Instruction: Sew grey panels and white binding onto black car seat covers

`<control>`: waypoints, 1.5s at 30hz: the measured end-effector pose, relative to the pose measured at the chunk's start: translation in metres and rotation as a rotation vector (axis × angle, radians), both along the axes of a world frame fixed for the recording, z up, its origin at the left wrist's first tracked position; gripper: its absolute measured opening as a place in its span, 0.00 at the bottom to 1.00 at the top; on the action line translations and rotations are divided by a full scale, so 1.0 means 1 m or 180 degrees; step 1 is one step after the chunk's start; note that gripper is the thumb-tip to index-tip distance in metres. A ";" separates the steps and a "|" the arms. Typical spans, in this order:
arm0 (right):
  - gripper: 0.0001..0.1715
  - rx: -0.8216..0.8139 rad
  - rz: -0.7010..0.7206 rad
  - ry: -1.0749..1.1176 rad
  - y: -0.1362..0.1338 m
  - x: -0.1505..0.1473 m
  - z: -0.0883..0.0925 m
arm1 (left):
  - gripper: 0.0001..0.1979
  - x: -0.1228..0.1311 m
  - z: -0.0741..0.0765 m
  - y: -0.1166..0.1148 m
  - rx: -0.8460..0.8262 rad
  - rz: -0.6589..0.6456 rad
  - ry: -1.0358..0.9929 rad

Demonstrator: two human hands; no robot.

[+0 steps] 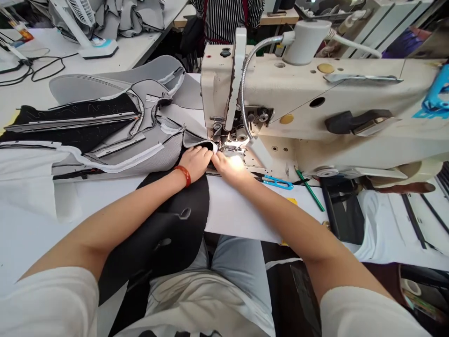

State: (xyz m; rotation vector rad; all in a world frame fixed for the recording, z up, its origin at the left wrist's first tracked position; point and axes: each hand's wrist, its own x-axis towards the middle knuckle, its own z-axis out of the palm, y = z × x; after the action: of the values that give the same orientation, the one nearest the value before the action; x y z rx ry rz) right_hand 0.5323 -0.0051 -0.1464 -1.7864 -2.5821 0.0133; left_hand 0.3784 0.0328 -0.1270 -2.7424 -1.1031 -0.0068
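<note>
Gray cover runs lengthwise leftward; left hand nearer than right hand; whether either grip clamps, I can't tell.

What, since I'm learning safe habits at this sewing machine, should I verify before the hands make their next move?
1. Left hand on the work: ok, at the edge of the grey fabric.
2. Right hand well clear of the sewing head: not ok, its fingers look very close.
3. Lighting: ok, bright at the right hand.
4. Blue snips away from the fingers: ok, lying apart.
5. Red bracelet snug: cannot tell.
6. Needle tip position: cannot tell, too small.
</note>
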 end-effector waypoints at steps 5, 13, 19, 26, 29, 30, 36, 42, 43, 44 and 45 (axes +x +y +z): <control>0.28 -0.0030 0.0354 -0.0058 -0.032 0.000 -0.007 | 0.14 -0.023 0.003 -0.010 -0.0111 -0.1427 -0.0264; 0.34 -0.0243 0.0277 -0.0017 -0.038 0.003 -0.004 | 0.18 0.004 -0.018 0.042 0.0211 -0.0911 -0.0535; 0.33 -0.0287 0.0090 -0.0063 -0.039 0.001 0.002 | 0.19 0.012 -0.022 0.037 0.0309 -0.0747 -0.0716; 0.32 -0.0181 0.0099 0.0029 -0.033 0.005 0.001 | 0.18 0.010 -0.018 0.035 0.0508 -0.0822 -0.0783; 0.31 -0.0134 0.0055 0.0003 -0.032 0.005 -0.001 | 0.16 0.010 -0.020 0.031 0.0616 -0.0792 -0.0613; 0.31 -0.0114 0.0041 -0.0005 -0.032 0.004 -0.001 | 0.16 0.010 -0.021 0.029 0.0609 -0.0714 -0.0547; 0.29 -0.0107 0.0023 0.0057 -0.025 0.014 0.001 | 0.16 0.003 -0.019 0.023 0.0678 -0.0606 -0.0334; 0.20 -0.0363 0.0732 0.0974 -0.045 0.014 0.010 | 0.16 -0.003 -0.016 0.024 0.0829 -0.0659 -0.0330; 0.19 -0.0352 0.1020 0.1130 -0.054 0.007 0.008 | 0.16 -0.001 -0.016 0.022 0.0776 -0.0649 -0.0323; 0.21 -0.0303 0.1250 0.1234 -0.062 0.000 0.005 | 0.15 0.002 -0.016 0.019 0.0706 -0.0600 -0.0309; 0.25 -0.0230 0.1385 0.1279 -0.070 -0.008 0.001 | 0.15 0.005 -0.016 0.016 0.0613 -0.0497 -0.0276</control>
State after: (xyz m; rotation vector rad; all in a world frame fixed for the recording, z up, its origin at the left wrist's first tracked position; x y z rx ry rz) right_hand 0.5239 -0.0755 -0.1458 -1.0581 -2.6186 0.4217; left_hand 0.3838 0.0483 -0.1433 -2.6670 -0.8557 -0.2426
